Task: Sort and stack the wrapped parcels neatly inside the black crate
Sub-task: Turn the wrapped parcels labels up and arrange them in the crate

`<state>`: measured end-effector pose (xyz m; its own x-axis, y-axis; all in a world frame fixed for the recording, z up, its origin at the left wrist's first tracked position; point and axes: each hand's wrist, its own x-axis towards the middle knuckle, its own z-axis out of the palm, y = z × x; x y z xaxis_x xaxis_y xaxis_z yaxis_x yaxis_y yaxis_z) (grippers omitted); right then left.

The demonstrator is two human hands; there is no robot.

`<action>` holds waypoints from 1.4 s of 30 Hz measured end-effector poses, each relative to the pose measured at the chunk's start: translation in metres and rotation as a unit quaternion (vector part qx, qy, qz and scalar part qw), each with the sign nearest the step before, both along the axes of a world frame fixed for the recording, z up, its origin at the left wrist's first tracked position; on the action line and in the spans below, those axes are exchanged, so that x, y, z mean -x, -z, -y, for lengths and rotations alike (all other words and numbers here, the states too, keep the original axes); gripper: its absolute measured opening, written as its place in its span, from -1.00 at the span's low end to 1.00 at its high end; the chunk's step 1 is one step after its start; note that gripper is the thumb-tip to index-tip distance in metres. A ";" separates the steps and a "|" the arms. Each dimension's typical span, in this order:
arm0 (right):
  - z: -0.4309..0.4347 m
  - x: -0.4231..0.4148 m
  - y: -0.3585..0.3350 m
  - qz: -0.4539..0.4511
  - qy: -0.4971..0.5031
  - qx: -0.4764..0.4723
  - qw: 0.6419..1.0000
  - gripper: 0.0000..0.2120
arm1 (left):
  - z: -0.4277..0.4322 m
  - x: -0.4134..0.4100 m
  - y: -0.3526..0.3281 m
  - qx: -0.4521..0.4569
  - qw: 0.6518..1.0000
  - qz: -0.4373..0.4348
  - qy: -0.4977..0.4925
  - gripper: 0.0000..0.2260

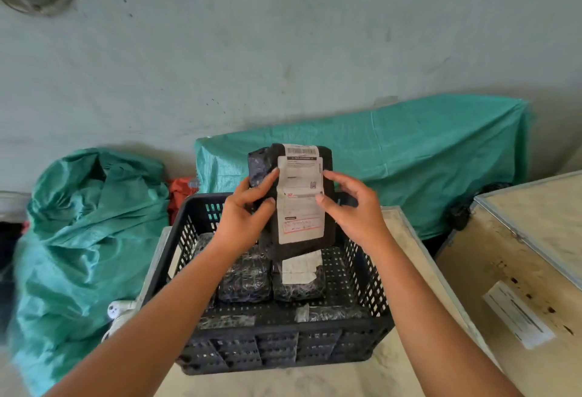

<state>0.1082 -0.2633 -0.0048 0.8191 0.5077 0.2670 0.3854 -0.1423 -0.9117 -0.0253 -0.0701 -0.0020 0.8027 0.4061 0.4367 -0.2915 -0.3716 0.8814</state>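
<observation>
A black wrapped parcel (329, 176) with a white shipping label is held upright above the black crate (283, 346). My left hand (248, 210) grips its left edge and my right hand (352, 207) holds its right edge, fingers on the label. Inside the crate lie several black wrapped parcels: one at the middle left (245, 280), one beside it with a white label (299, 280), and a flat one along the near wall (330, 313). My hands and the held parcel hide the back of the crate.
The crate stands on a pale wooden box (406, 232). A second wooden box with a label (519, 270) is at the right. A green sack (85, 239) lies at the left, a green tarp-covered bulk (425, 160) behind, against the wall.
</observation>
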 end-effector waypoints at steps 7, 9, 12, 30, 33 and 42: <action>-0.003 -0.004 0.012 -0.042 -0.121 0.013 0.992 -0.16 | -0.020 -0.010 0.000 0.157 0.981 -0.084 0.071 -0.53; -0.005 -0.006 0.022 -0.062 -0.115 0.043 0.990 -0.12 | -0.022 -0.018 0.012 0.164 0.976 -0.126 0.067 -0.55; -0.009 -0.012 0.048 -0.100 -0.117 0.084 0.984 -0.10 | -0.021 -0.027 0.043 0.133 0.963 -0.222 0.069 -0.36; -0.061 -0.049 0.196 -0.221 -0.089 0.333 0.912 0.01 | -0.037 -0.094 0.200 -0.080 0.876 -0.473 0.047 -0.26; -0.061 -0.052 0.203 -0.224 -0.079 0.330 0.914 0.02 | -0.043 -0.096 0.210 -0.041 0.882 -0.466 0.058 -0.25; -0.051 -0.055 0.187 -0.237 -0.059 0.295 0.924 -0.09 | -0.034 -0.100 0.204 -0.049 0.892 -0.448 -0.012 -0.30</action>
<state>0.1630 -0.2120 -0.1914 0.7032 0.5433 -0.4586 0.0076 -0.6507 -0.7593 0.0746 -0.0358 -0.2065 0.8386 0.4239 -0.3422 0.5241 -0.4565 0.7190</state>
